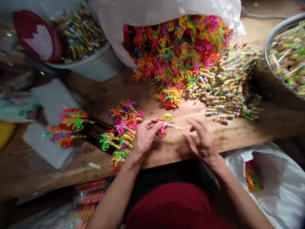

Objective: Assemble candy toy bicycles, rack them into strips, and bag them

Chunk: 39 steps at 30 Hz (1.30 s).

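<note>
My left hand is closed, pinching a few small ring-shaped plastic pieces in pink, red and yellow. A slim tube in a printed wrapper points out to the right from these fingers. To the right, my right hand hovers over the wooden table with its fingers apart and nothing visible in them. Beside my left hand lies a pile of plastic pieces joined with wrapped tubes, partly over a black slotted tray. A heap of loose wrapped tubes is beyond my right hand.
A white sack spills bright plastic pieces at the back. A pale tub and red basket stand back left, a metal-rimmed bowl at right. Another white sack sits below the table edge.
</note>
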{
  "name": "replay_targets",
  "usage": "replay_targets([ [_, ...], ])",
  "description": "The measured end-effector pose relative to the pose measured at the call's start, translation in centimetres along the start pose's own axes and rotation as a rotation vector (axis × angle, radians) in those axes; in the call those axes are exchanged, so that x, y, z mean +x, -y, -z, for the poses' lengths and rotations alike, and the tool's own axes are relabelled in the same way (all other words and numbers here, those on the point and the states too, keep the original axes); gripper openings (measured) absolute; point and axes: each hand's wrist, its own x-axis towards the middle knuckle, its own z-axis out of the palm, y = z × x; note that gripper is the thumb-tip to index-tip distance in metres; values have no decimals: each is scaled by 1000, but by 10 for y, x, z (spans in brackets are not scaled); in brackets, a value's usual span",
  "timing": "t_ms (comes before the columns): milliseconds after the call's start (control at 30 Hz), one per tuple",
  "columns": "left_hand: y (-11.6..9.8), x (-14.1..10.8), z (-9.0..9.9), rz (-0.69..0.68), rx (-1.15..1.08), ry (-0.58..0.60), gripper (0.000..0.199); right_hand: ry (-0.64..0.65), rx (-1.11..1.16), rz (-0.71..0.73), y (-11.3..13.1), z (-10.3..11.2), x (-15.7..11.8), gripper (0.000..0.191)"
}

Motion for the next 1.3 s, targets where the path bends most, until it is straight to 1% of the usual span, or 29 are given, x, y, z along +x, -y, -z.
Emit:
replay_targets([
  [33,-8,2,15,-82,205,-105,36,-52,-99,-54,-10,10,-4,45],
  [67,-16,3,30,-161,447,-222,31,-100,-199,-98,-21,20,-10,38],
  [100,-23,5,42,-240,696,-345,30,-115,-296,-128,-34,30,-17,33],
  [133,-28,7,51,-326,918,-460,32,-140,-400,-167,-48,39,-24,28],
  [167,-31,10,55,-423,1079,-542,35,-143,-485,-196,-61,45,-30,24],
  [200,-33,14,54,-520,1166,-581,34,-100,-529,-239,-72,47,-36,23],
  [233,-32,20,48,-610,1190,-574,31,-82,-559,-264,-80,48,-41,22],
  [267,-31,28,39,-689,1168,-518,23,-63,-570,-280,-85,45,-44,21],
  [300,-29,37,26,-733,1149,-455,12,-52,-568,-287,-88,42,-46,21],
  [333,-27,46,11,-766,1144,-381,8,-51,-561,-285,-88,38,-48,21],
  [367,-26,56,-3,-795,1130,-316,10,-48,-552,-279,-87,34,-48,21],
  [400,-26,65,-16,-802,1119,-293,13,-54,-542,-273,-86,30,-48,22],
  [467,-27,83,-36,-776,1093,-296,27,-62,-509,-267,-81,26,-47,27],
  [533,-31,99,-47,-705,1092,-289,42,-84,-445,-261,-75,23,-44,32],
  [567,-33,105,-49,-666,1104,-261,42,-92,-403,-259,-72,22,-44,34],
  [633,-36,114,-48,-614,1125,-220,24,-103,-315,-266,-65,18,-44,35],
  [700,-39,117,-42,-630,1078,-255,6,-123,-218,-313,-57,11,-45,31],
  [733,-41,116,-38,-656,1015,-292,1,-132,-158,-352,-53,7,-44,30],
  [833,-44,103,-26,-704,769,-374,7,-92,36,-448,-39,-5,-34,24],
  [900,-43,89,-23,-666,619,-366,8,-61,128,-433,-27,-12,-16,17],
  [933,-40,82,-23,-628,532,-332,9,-58,167,-403,-20,-15,-5,14],
  [1000,-33,66,-26,-504,300,-207,14,-78,256,-341,-8,-19,15,10],
  [1067,-23,52,-29,-338,27,-62,27,-141,379,-348,1,-20,27,8],
  [1133,-14,39,-32,-171,-192,60,45,-224,499,-425,7,-20,29,10],
  [1167,-11,35,-33,-96,-265,119,52,-255,556,-472,8,-19,27,12],
  [1233,-7,27,-36,33,-358,223,54,-289,645,-555,9,-18,21,15],
  [1300,-5,23,-39,127,-411,287,48,-313,726,-619,8,-16,16,18],
])
